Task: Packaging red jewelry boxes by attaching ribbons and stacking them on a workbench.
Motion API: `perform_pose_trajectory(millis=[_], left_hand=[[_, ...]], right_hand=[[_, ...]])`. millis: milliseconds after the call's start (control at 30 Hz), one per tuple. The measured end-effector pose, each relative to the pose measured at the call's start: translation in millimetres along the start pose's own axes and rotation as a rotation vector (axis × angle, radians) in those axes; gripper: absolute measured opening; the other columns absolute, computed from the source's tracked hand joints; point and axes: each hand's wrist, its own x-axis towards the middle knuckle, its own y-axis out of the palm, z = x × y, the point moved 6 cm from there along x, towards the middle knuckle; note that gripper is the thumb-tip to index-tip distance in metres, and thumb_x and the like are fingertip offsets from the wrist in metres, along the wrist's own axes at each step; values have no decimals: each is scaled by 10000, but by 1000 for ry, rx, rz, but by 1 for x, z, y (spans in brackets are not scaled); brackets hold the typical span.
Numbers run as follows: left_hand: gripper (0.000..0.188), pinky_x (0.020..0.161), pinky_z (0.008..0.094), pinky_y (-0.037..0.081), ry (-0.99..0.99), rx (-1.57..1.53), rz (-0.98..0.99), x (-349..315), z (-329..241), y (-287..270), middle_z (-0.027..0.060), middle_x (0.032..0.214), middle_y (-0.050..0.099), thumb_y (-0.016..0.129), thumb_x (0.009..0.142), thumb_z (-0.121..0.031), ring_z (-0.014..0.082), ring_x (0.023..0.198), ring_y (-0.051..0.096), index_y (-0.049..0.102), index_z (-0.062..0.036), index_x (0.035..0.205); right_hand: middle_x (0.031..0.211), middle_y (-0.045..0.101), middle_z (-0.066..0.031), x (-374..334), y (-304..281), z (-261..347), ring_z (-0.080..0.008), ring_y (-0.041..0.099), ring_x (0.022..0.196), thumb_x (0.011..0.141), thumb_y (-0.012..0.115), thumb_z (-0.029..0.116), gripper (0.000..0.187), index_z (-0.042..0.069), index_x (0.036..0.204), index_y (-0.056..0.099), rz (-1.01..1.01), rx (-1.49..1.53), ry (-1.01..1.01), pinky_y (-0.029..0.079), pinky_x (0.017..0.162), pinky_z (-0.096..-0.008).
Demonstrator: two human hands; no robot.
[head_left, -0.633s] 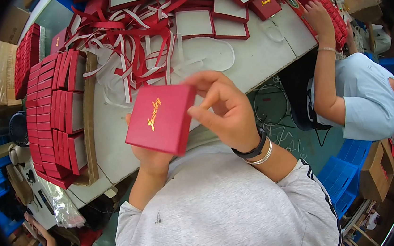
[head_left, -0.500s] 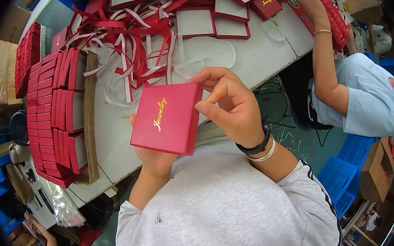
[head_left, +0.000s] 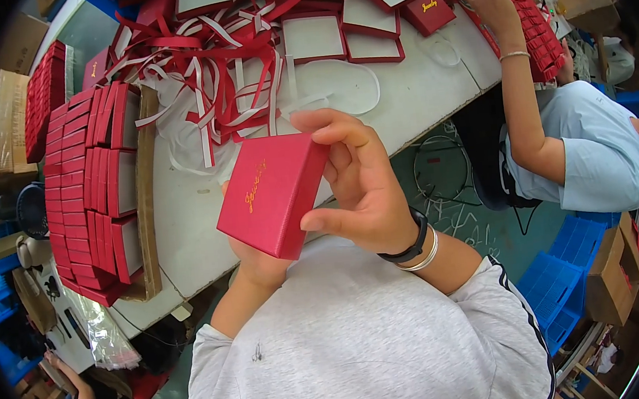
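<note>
A red square gift box [head_left: 269,193] with gold lettering on its lid is held up in front of my chest, tilted. My left hand [head_left: 259,265] supports it from below; the box hides most of its fingers. At the box's right side is my right hand [head_left: 364,187], its fingers bent over the upper right corner and the thumb at the lower right side. Just beyond the box, red and white ribbons [head_left: 236,92] lie tangled on the white table [head_left: 207,233].
Red boxes stand stacked in a cardboard tray [head_left: 146,208] at the left. Open red box parts [head_left: 313,38] with white insides are heaped at the back. To the right, a co-worker's hand [head_left: 493,9] reaches beside rows of red boxes [head_left: 521,18]. Blue crates [head_left: 555,284] are at lower right.
The box has tilted, showing more of its right side. My right hand has shifted slightly left and its thumb has moved down along the box's side. The co-worker's hand has moved slightly.
</note>
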Motion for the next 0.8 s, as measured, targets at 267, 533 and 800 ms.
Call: perform_pose_trajectory(millis=[267,533,800], left_hand=[[526,1025,459,373,-28,-226,92,4,-1,4,118,1390,402,309,977,-437,290,1266,413,337,-97,1376],[569,975,432,412,199,351,87,-4,-28,25,123,1287,504,331,967,-482,269,1171,506,408,-42,1319],[522,886,308,431,213,812,82,-9,-20,5,90,1135,576,553,910,-401,159,1023,547,502,29,1202]], right_hand=[[1335,357,-123,3,-3,-3,-221,363,1279,850,613,34,479,36,1256,359,-64,207,73,291,1075,-379],[1149,567,-72,-22,-3,-35,-169,523,1095,986,405,354,415,19,1221,478,-51,573,550,401,953,-348],[1085,609,-68,-32,-9,-57,-165,576,1003,1009,313,354,417,33,1171,523,-468,740,696,446,897,-339]])
